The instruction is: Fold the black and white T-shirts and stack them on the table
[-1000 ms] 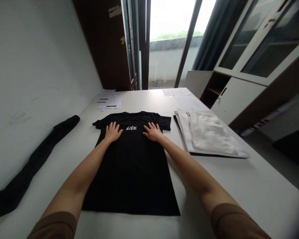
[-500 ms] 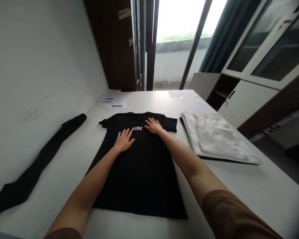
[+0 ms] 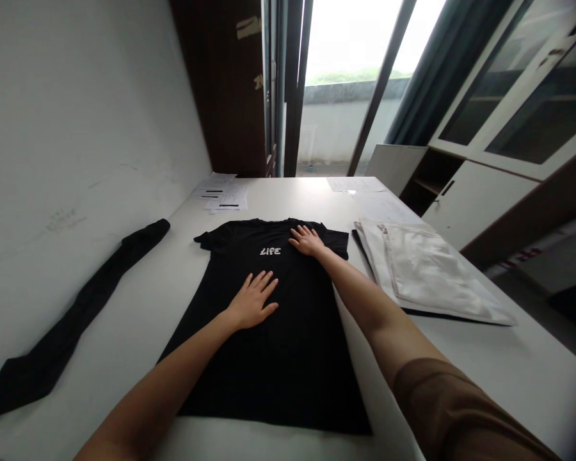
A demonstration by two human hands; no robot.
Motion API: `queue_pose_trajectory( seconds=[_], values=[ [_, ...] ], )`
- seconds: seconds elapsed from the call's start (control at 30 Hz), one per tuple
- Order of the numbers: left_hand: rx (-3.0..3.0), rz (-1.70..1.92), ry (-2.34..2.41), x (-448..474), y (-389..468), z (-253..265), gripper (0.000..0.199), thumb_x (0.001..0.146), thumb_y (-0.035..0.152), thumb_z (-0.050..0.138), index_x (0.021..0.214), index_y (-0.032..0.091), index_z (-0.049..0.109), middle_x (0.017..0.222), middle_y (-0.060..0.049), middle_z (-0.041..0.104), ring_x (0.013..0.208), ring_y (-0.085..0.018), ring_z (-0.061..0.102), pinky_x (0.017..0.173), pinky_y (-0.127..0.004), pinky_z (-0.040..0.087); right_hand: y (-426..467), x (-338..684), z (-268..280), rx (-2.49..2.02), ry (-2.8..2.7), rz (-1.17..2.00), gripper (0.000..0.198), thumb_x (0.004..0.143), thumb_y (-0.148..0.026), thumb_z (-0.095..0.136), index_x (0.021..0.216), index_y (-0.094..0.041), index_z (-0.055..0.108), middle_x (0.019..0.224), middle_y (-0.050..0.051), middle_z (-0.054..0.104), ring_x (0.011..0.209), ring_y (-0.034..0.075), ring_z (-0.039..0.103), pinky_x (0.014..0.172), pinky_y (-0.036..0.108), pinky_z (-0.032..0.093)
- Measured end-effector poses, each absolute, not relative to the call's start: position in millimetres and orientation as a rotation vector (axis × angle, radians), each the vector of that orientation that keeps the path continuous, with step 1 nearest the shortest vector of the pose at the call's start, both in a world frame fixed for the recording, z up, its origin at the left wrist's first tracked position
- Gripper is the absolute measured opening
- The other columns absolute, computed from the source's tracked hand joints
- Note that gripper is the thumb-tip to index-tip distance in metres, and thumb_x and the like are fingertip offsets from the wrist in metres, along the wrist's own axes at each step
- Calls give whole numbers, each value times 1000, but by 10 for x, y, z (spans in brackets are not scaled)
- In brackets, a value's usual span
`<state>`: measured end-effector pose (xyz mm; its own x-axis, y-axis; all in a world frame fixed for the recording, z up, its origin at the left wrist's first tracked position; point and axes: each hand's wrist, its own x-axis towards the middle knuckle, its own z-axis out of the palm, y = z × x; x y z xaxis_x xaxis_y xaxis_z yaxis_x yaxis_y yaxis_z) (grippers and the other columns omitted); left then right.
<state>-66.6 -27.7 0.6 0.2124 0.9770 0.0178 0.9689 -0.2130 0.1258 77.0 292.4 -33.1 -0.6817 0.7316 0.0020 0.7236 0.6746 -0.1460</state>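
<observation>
A black T-shirt (image 3: 288,358) lies spread flat on the white table, its collar at the far end and its hem towards me. White lettering (image 3: 270,251) shows on the chest. My left hand (image 3: 253,301) rests flat on the middle of the shirt, below the lettering, fingers spread. Up near the collar and the right-hand sleeve, my right hand (image 3: 307,241) lies flat on the fabric with its fingers apart. Neither hand grips anything.
Along the wall on the left lies a long, narrow dark cloth (image 3: 84,304). Folded white garments (image 3: 429,266), with a black edge beneath, are stacked on the right. Papers (image 3: 225,194) lie at the table's far left corner, others (image 3: 360,189) at the far right.
My left hand has slid down the shirt towards me, uncovering the lettering. My right hand stays near the collar. The view has shifted slightly.
</observation>
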Motion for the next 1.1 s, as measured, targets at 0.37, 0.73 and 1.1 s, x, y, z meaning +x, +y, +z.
queue_pose_trajectory(
  seconds=[0.37,0.73,1.1],
  values=[
    [2560,113,1210,299,-1105,534,82,99,69,38,163,18,25,170,-15,17,157,-33,13,125,-57,12,2696,576,-278,-935,-2917,108,68,102,-64,30,159,-28,37,169,8,22,157,28,16,125,52,13],
    [2577,242,911,646,-1152,581,73,103,64,32,163,22,28,169,-9,24,156,-28,19,127,-51,16,2812,695,-148,-1248,-2785,173,69,104,-60,28,162,-22,31,169,11,20,157,29,12,125,53,12],
    [2449,191,1616,-191,-561,189,70,103,60,38,162,23,27,171,-10,15,158,-30,9,126,-56,10,1911,1070,-259,-841,-2853,190,67,104,-62,32,160,-25,36,168,7,25,156,27,19,126,47,17]
  ],
)
